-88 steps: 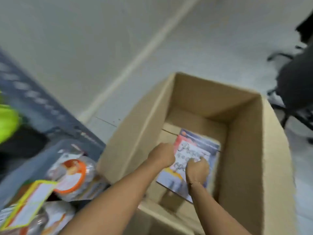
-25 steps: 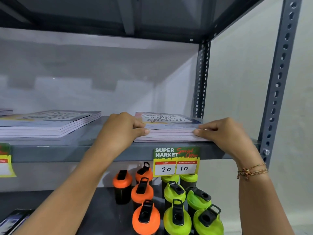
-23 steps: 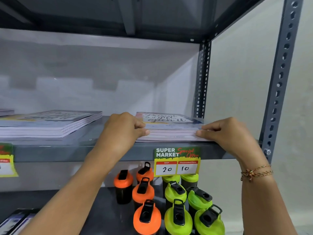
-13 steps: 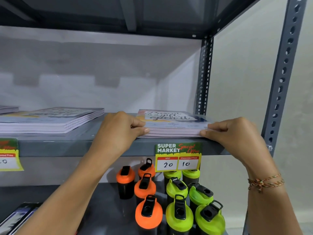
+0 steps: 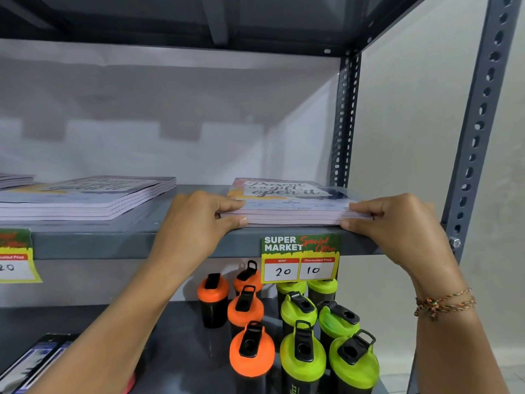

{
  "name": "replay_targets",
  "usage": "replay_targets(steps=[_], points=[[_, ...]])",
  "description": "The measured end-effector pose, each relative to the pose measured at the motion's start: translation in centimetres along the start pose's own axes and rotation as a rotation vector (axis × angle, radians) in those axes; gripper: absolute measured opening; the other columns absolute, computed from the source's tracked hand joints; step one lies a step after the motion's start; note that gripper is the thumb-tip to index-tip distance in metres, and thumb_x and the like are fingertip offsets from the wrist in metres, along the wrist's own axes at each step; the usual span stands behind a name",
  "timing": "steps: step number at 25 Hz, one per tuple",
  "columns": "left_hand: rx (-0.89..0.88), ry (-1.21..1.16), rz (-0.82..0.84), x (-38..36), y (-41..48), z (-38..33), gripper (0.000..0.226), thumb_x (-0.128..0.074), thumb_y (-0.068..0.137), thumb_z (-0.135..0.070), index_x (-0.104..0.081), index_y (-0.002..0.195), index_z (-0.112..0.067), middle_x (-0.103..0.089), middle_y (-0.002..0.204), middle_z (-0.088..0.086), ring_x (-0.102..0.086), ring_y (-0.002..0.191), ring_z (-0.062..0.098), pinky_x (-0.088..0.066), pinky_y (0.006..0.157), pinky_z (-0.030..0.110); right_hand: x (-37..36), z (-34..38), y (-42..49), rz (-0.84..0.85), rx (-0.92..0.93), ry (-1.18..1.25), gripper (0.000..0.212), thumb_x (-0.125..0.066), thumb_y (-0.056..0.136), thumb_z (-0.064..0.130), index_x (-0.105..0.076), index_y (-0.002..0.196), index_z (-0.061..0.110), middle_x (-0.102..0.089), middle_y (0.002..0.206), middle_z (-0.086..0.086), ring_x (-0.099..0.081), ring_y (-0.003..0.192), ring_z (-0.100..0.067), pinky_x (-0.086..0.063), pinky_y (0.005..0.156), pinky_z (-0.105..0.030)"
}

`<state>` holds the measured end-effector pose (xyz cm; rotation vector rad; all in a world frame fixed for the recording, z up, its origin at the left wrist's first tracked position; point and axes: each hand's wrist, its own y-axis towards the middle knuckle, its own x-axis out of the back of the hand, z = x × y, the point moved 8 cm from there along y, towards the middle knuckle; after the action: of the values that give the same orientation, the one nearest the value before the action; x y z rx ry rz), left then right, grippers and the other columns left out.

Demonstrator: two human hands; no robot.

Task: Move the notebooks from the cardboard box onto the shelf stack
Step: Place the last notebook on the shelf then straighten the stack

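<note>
Pastel notebooks (image 5: pixel 294 207) sitting on shelf (image 5: pixel 136 240), nearing front edge. Left hand (image 5: pixel 199 220), right hand (image 5: pixel 397 223) pinching stack ends. Risking: thin covers sliding, stack toppling onto bottles (image 5: pixel 301 351).

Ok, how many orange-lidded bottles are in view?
4 bottles, all on the lower shelf: one far left, one at the back, one in the middle, one in front. Others may hide behind the tag.
</note>
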<state>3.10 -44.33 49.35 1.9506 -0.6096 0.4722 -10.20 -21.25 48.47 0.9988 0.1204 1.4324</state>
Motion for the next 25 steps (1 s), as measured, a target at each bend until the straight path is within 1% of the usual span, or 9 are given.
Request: replay_targets(steps=[3,6,10,14,16,19,21,23,25], points=[[0.015,-0.035,-0.026,-0.2,0.0,0.1,0.037,-0.071,0.08,-0.027,-0.067,0.116,-0.019,-0.066,0.124,-0.005,-0.059,0.114,0.006,-0.03,0.085,0.004,0.1,-0.2,0.4,0.006,0.002,0.018,0.039,-0.078,0.072,0.024,-0.07,0.109,0.011,-0.07,0.115,-0.01,-0.061,0.108,-0.021,-0.041,0.081,-0.024],[0.012,-0.055,-0.034,-0.6,-0.2,-0.1,0.036,-0.071,0.081,-0.026,-0.066,0.116,-0.018,-0.066,0.124,-0.002,-0.056,0.12,0.009,-0.033,0.099,0.013,0.1,-0.6,0.9,0.021,0.003,0.021,0.039,-0.079,0.072,0.023,-0.071,0.108,0.01,-0.071,0.115,-0.011,-0.062,0.106,-0.021,-0.042,0.082,-0.023],[0.006,-0.041,-0.037,-0.8,-0.2,-0.3,0.037,-0.071,0.081,-0.026,-0.066,0.116,-0.019,-0.067,0.123,-0.002,-0.059,0.117,0.011,-0.038,0.101,0.019,0.0,-0.7,1.0,0.017,0.014,0.024,0.039,-0.079,0.072,0.024,-0.071,0.108,0.011,-0.071,0.113,-0.01,-0.057,0.092,-0.012,-0.04,0.079,-0.022],[0.026,-0.059,-0.038,-0.9,-0.2,-0.1,0.037,-0.072,0.08,-0.026,-0.067,0.116,-0.019,-0.068,0.122,-0.002,-0.061,0.112,0.009,-0.035,0.095,0.013,-0.1,-0.9,0.9,0.007,0.016,0.015,0.038,-0.078,0.072,0.026,-0.072,0.107,0.013,-0.072,0.107,-0.013,-0.055,0.085,-0.012,-0.037,0.057,-0.017],[0.045,-0.058,-0.021,-1.0,0.0,0.0,0.038,-0.072,0.08,-0.026,-0.066,0.117,-0.019,-0.067,0.124,-0.004,-0.06,0.111,0.007,-0.032,0.09,0.009,-0.2,-0.9,0.9,0.014,0.022,0.003,0.038,-0.078,0.072,0.026,-0.071,0.108,0.013,-0.072,0.107,-0.013,-0.054,0.085,-0.012,-0.035,0.054,-0.014],[0.05,-0.064,-0.002,-1.0,0.0,0.0,0.039,-0.072,0.079,-0.027,-0.066,0.117,-0.019,-0.067,0.124,-0.004,-0.062,0.108,0.008,-0.033,0.089,0.01,-0.2,-0.6,0.9,0.019,0.031,-0.008,0.038,-0.077,0.074,0.026,-0.07,0.109,0.013,-0.072,0.109,-0.013,-0.056,0.088,-0.014,-0.038,0.069,-0.019],[0.058,-0.072,0.004,-1.0,-0.1,0.1,0.04,-0.073,0.079,-0.027,-0.066,0.118,-0.02,-0.069,0.121,-0.003,-0.063,0.105,0.009,-0.034,0.088,0.012,-0.2,-0.5,1.0,0.028,0.029,-0.02,0.037,-0.075,0.076,0.026,-0.07,0.11,0.013,-0.072,0.103,-0.014,-0.057,0.09,-0.015,-0.039,0.065,-0.019],[0.064,-0.085,0.024,-1.0,-0.1,0.2,0.043,-0.074,0.077,-0.027,-0.065,0.119,-0.021,-0.074,0.103,0.0,-0.063,0.094,0.01,-0.037,0.085,0.014,-0.2,-0.7,1.0,0.037,0.018,-0.005,0.034,-0.074,0.077,0.024,-0.07,0.11,0.013,-0.071,0.094,-0.013,-0.057,0.088,-0.016,-0.041,0.061,-0.02],[0.07,-0.138,0.046,-1.0,0.1,0.3,0.046,-0.076,0.075,-0.024,-0.065,0.12,-0.021,-0.072,0.089,0.002,-0.058,0.084,0.006,-0.041,0.074,0.008,-0.2,-1.1,1.1,0.032,0.005,0.032,0.033,-0.073,0.078,0.022,-0.07,0.109,0.011,-0.072,0.106,-0.013,-0.061,0.102,-0.02,-0.044,0.079,-0.023]])
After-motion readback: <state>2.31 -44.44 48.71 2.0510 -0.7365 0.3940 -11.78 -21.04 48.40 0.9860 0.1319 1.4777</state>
